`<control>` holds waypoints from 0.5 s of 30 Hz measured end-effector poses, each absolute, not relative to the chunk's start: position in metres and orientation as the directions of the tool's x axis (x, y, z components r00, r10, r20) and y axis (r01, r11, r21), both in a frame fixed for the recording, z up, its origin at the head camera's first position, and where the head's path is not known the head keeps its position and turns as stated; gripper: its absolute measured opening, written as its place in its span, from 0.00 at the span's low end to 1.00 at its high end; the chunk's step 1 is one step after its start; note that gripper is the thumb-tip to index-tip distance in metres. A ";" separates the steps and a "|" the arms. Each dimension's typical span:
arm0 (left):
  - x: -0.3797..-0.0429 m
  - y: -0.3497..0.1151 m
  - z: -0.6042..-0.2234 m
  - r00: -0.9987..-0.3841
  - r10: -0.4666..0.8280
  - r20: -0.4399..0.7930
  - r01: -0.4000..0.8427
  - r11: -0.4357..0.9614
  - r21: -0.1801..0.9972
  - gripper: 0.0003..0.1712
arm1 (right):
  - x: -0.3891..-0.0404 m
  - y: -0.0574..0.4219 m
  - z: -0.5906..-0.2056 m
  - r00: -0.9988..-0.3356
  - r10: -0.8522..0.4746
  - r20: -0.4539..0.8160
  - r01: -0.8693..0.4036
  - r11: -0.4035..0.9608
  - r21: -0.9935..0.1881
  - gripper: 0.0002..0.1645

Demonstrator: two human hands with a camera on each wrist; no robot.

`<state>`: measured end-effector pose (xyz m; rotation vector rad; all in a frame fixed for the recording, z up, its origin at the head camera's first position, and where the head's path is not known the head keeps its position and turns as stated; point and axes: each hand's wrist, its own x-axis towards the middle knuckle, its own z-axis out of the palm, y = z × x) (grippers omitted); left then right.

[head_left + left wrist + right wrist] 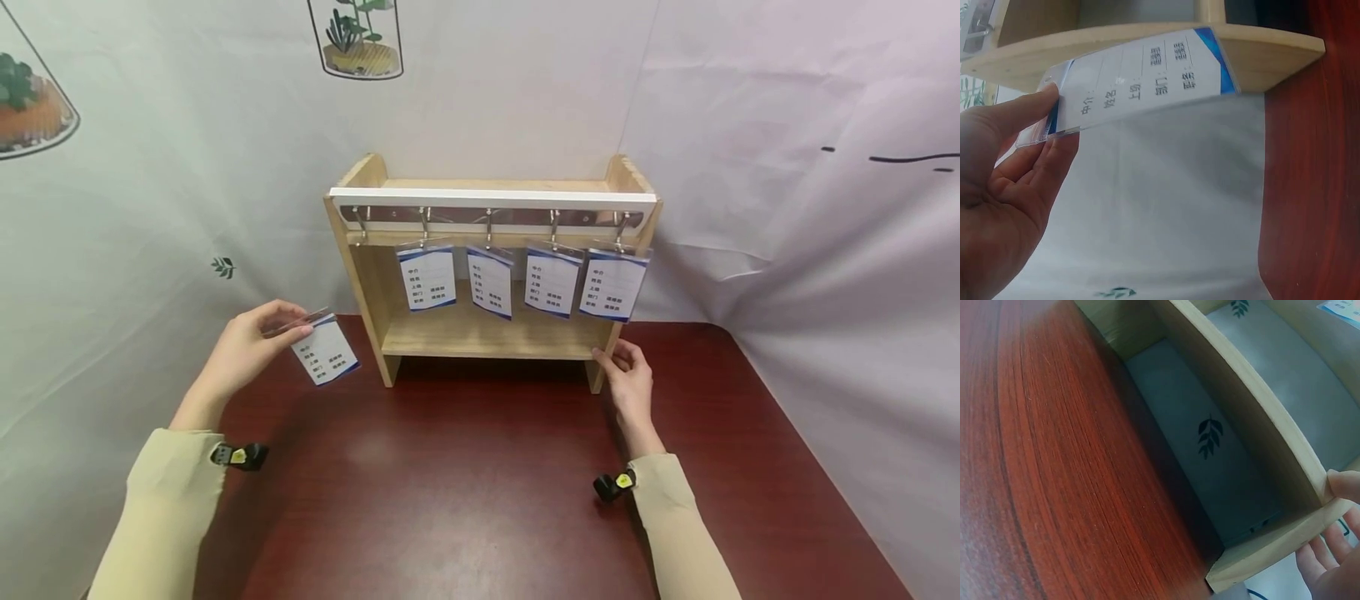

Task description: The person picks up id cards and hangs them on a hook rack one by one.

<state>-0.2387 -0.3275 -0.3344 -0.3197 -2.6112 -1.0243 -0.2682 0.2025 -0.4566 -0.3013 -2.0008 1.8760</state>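
My left hand [257, 342] pinches the top edge of a clear-sleeved badge [326, 350] between thumb and fingers, just left of a wooden shelf [487, 340]. In the left wrist view the badge [1141, 81] shows printed text and blue corners. At the shelf's lower right, my right hand [628, 379] grips the side panel, thumb inside and fingers outside; the right wrist view shows this hand [1335, 550] at the panel's edge. From the shelf's metal hook rail [459, 217] hang several similar badges [553, 282]. The leftmost hook [361, 223] bears none.
The shelf stands at the back of a dark red table [450, 492]. A pale cloth [750, 167] with printed plants and leaves hangs behind and on both sides. Each wrist wears a small black camera [251, 456].
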 end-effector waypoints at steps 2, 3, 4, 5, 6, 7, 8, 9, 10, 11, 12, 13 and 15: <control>-0.241 -0.323 -0.333 -0.921 0.090 0.379 0.325 0.715 0.619 0.17 | -0.268 0.202 -0.457 -0.905 0.408 0.123 -0.096 0.086 -0.992 0.29; -0.242 -0.321 -0.332 -0.919 0.087 0.384 0.327 0.712 0.622 0.17 | -0.268 0.202 -0.457 -0.905 0.407 0.121 -0.095 0.085 -0.992 0.29; -0.243 -0.319 -0.330 -0.917 0.082 0.389 0.328 0.710 0.623 0.17 | -0.268 0.202 -0.457 -0.906 0.407 0.119 -0.094 0.082 -0.992 0.29; -0.245 -0.317 -0.329 -0.914 0.083 0.397 0.335 0.708 0.622 0.18 | -0.268 0.202 -0.457 -0.905 0.407 0.119 -0.095 0.079 -0.992 0.28; -0.245 -0.315 -0.327 -0.910 0.083 0.405 0.341 0.707 0.620 0.18 | -0.268 0.202 -0.457 -0.905 0.408 0.120 -0.097 0.076 -0.992 0.28; -0.246 -0.313 -0.326 -0.907 0.082 0.412 0.345 0.705 0.620 0.18 | -0.267 0.202 -0.457 -0.905 0.408 0.121 -0.099 0.074 -0.992 0.28; -0.247 -0.312 -0.324 -0.904 0.080 0.420 0.349 0.705 0.617 0.18 | -0.267 0.202 -0.457 -0.905 0.409 0.122 -0.101 0.072 -0.992 0.28; -0.248 -0.310 -0.322 -0.901 0.078 0.427 0.354 0.701 0.619 0.18 | -0.267 0.202 -0.456 -0.904 0.408 0.123 -0.102 0.072 -0.992 0.27; -0.249 -0.308 -0.320 -0.898 0.076 0.433 0.357 0.701 0.617 0.17 | -0.267 0.202 -0.456 -0.904 0.410 0.124 -0.104 0.071 -0.992 0.27; -0.249 -0.307 -0.318 -0.896 0.076 0.437 0.360 0.700 0.617 0.18 | -0.267 0.202 -0.456 -0.903 0.410 0.126 -0.106 0.071 -0.992 0.27; -0.250 -0.305 -0.316 -0.895 0.074 0.440 0.361 0.699 0.617 0.18 | -0.267 0.202 -0.456 -0.902 0.412 0.127 -0.107 0.070 -0.992 0.27; -0.250 -0.303 -0.314 -0.895 0.071 0.441 0.360 0.698 0.618 0.18 | -0.267 0.201 -0.455 -0.903 0.410 0.126 -0.108 0.067 -0.992 0.28; -0.251 -0.300 -0.311 -0.894 0.069 0.442 0.363 0.690 0.627 0.18 | -0.266 0.201 -0.455 -0.904 0.410 0.125 -0.109 0.064 -0.992 0.28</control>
